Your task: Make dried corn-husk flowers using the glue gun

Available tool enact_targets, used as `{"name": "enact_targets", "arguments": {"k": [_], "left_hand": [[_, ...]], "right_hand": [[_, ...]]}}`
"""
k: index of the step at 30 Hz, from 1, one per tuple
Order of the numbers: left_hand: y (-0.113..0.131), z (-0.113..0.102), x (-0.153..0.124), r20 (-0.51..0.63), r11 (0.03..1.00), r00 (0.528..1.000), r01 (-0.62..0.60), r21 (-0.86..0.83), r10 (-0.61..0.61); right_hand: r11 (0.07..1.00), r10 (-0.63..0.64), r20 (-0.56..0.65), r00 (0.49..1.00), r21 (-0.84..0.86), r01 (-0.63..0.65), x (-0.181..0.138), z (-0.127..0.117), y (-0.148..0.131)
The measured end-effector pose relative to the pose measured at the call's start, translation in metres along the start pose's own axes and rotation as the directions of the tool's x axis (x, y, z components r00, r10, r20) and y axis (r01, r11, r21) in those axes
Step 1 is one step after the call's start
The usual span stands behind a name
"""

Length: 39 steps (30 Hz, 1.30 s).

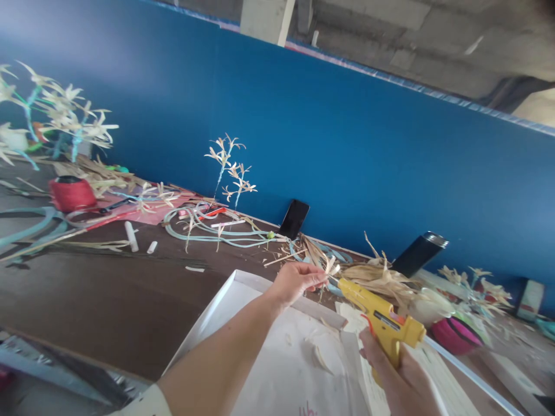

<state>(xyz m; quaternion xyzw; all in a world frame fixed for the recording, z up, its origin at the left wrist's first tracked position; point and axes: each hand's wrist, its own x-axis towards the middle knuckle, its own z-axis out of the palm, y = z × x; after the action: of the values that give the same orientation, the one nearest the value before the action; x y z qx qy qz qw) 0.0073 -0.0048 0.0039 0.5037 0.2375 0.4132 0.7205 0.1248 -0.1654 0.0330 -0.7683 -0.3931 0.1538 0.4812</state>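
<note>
Cream strip-petalled flower (slightly blurry) in the grip of left hand, yellow glue gun in right hand.

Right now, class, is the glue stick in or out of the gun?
Partly in: the glue stick runs into the back of the gun, a long end showing outside.

A long, dark-brown bench runs along a flat, deep-blue partition, its far edge close against the panel. A faint upright seam divides the blue surface, and a pale sheen of light spreads across it toward the bench's left end. A shiny bluish-white strip trims the partition's top. Beyond it I see a pale, squared pillar and grey, concrete-looking slabs, floor or ceiling I can't tell. Grey metal framing shows below the bench's near left edge.
</note>
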Motion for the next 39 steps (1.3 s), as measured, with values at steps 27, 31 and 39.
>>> {"name": "enact_targets", "arguments": {"k": [27, 31, 39], "left_hand": [[0.001, 0.000, 0.000, -0.011, 0.999, 1.000, -0.002, -0.034, 0.002], [0.005, 0.001, -0.002, -0.014, 1.000, 1.000, 0.000, -0.026, -0.001], [0.003, 0.001, -0.003, -0.012, 1.000, 1.000, 0.013, 0.023, -0.013]], "right_hand": [[0.991, 0.121, -0.023, 0.992, 0.053, -0.120, 0.001, -0.013, 0.014], [0.961, 0.134, -0.042, 0.990, 0.252, -0.119, 0.009, -0.022, 0.031], [0.915, 0.211, -0.020, 0.977, 0.355, -0.190, 0.025, -0.056, 0.069]]}}
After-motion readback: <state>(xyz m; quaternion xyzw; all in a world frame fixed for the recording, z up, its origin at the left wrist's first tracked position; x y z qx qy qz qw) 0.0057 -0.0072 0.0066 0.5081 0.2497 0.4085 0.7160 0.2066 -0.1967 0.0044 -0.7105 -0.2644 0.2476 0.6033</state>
